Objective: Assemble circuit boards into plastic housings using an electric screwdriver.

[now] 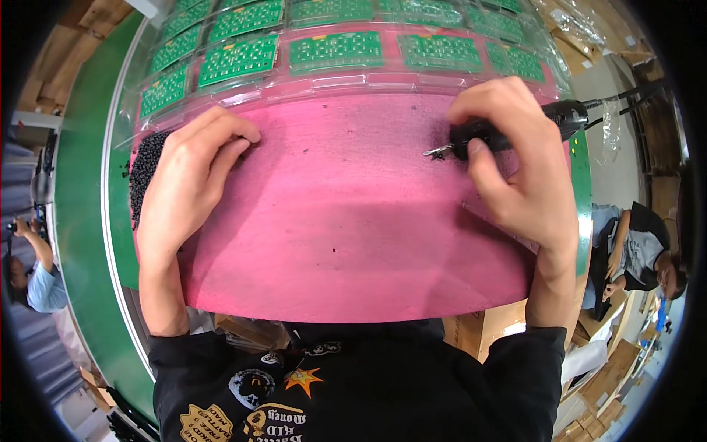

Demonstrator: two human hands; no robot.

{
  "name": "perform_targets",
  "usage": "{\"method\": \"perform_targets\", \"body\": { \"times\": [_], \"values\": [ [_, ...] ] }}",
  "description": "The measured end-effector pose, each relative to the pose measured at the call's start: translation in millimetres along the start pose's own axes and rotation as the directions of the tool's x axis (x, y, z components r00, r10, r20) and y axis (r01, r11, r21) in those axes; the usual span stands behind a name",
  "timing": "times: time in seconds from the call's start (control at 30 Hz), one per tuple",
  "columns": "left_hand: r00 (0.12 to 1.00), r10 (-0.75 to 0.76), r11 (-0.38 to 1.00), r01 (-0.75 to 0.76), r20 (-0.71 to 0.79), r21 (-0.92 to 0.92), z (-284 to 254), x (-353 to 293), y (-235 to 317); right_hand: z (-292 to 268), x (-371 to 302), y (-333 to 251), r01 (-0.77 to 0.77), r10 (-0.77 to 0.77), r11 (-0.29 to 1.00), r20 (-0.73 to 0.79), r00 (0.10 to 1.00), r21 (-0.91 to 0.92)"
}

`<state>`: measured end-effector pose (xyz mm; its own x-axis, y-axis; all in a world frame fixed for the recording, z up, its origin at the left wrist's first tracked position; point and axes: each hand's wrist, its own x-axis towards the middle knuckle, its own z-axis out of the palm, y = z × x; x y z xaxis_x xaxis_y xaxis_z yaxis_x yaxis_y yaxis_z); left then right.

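Observation:
My right hand (526,166) is closed around a black corded electric screwdriver (565,116). Its thin metal bit points left, low over the pink mat (339,283), with a few tiny dark bits (440,155) by the tip. My left hand (190,173) has its thumb and forefinger pinched together above the mat's left part. Whatever lies between those fingertips is too small or hidden to make out. Beside and partly under that hand is a heap of small black pieces (149,158). Beyond both hands, rows of green circuit boards (335,51) sit in a clear plastic tray (346,79).
The screwdriver's black cables (626,96) run off to the upper right. A green table surface (85,214) shows left of the mat. One person (44,283) is at the far left, another (644,254) at the far right. Cardboard boxes (471,331) stand below the near edge.

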<state>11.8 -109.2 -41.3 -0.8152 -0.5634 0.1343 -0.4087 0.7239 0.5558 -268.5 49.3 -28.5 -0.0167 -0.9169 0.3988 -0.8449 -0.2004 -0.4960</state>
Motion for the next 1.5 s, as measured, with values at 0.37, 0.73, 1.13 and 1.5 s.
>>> {"method": "perform_targets", "body": {
  "times": [0.37,0.73,1.13,1.5],
  "values": [
    [0.991,-0.047,0.997,0.054,-0.125,0.055,-7,-1,0,4,-2,0,0.069,-0.034,0.989,0.255,0.966,-0.131],
    [0.989,-0.006,0.998,0.014,-0.146,0.054,-7,-2,-8,7,-2,-3,0.026,-0.024,1.0,0.22,0.975,-0.005],
    [0.991,-0.003,0.991,0.021,-0.132,0.133,-15,-7,-7,9,-1,-6,-0.011,0.01,1.0,0.212,0.977,0.006],
    [0.993,-0.115,0.993,0.115,-0.033,-0.003,-18,-9,-5,11,-1,-6,0.007,-0.003,1.0,0.201,0.98,-0.016]
  ]
}}
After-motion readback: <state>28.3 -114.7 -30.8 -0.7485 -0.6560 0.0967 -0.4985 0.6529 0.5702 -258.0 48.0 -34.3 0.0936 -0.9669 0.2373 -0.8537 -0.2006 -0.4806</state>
